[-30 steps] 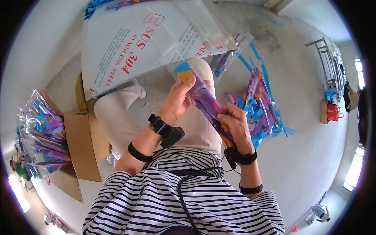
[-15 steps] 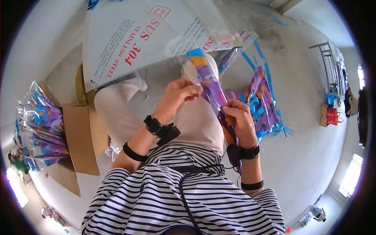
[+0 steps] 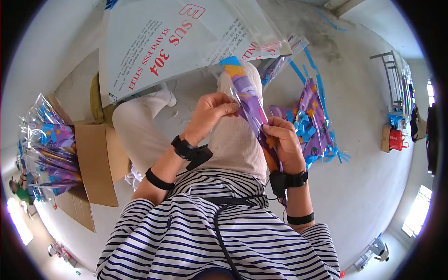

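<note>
A long, narrow folded purple piece (image 3: pixel 248 95), printed with orange and blue, lies in a clear plastic sleeve over my right thigh. The thumb and fingertips of my left hand (image 3: pixel 211 114) pinch the sleeve's left edge around its middle. Lower down, my right hand (image 3: pixel 285 143) grips the right edge between thumb and fingers, its other fingers curled beneath. The blue end points away from me, toward the table. Its near end runs behind my right wrist and is partly hidden.
Ahead stands a table (image 3: pixel 140 51) covered in printed white film, with clear sleeves (image 3: pixel 261 28) at its right corner. Purple pieces with blue strips (image 3: pixel 311 123) lie at my right. At left, an open cardboard box (image 3: pixel 95 163) adjoins several sleeved packages (image 3: pixel 53 156). People sit farther off.
My left hand has slid slightly along the sleeve's edge, and its pinch now lies closer against the purple piece. The piece has shifted a little left; my right hand keeps its grip.
</note>
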Available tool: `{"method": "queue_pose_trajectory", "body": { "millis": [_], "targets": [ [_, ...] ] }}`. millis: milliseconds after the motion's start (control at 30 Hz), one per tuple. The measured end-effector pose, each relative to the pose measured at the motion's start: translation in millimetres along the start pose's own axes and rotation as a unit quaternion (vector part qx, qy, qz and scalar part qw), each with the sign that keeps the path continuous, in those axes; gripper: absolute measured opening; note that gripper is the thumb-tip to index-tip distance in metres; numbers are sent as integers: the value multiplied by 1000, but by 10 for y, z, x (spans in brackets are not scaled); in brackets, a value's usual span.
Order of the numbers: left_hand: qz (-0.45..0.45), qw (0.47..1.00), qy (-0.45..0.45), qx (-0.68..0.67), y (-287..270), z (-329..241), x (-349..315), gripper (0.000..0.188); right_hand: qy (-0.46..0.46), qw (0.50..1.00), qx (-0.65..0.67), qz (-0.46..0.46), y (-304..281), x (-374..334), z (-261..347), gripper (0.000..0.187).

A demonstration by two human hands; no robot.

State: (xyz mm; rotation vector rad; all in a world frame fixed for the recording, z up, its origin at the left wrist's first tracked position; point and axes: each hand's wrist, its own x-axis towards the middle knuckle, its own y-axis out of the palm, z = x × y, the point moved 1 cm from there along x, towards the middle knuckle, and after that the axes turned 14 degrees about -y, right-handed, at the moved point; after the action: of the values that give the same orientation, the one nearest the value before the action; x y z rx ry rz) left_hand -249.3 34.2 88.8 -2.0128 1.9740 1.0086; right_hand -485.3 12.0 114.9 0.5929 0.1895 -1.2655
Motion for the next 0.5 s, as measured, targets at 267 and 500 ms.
{"method": "queue_pose_trajectory", "body": {
  "millis": [267,500],
  "targets": [
    [34,998,23,44,-178,28,81,11,14,999,36,4,-35,13,2,11],
    [-18,974,61,217,-150,-62,25,8,17,998,56,27,-43,69,-96,12]
  ]
}}
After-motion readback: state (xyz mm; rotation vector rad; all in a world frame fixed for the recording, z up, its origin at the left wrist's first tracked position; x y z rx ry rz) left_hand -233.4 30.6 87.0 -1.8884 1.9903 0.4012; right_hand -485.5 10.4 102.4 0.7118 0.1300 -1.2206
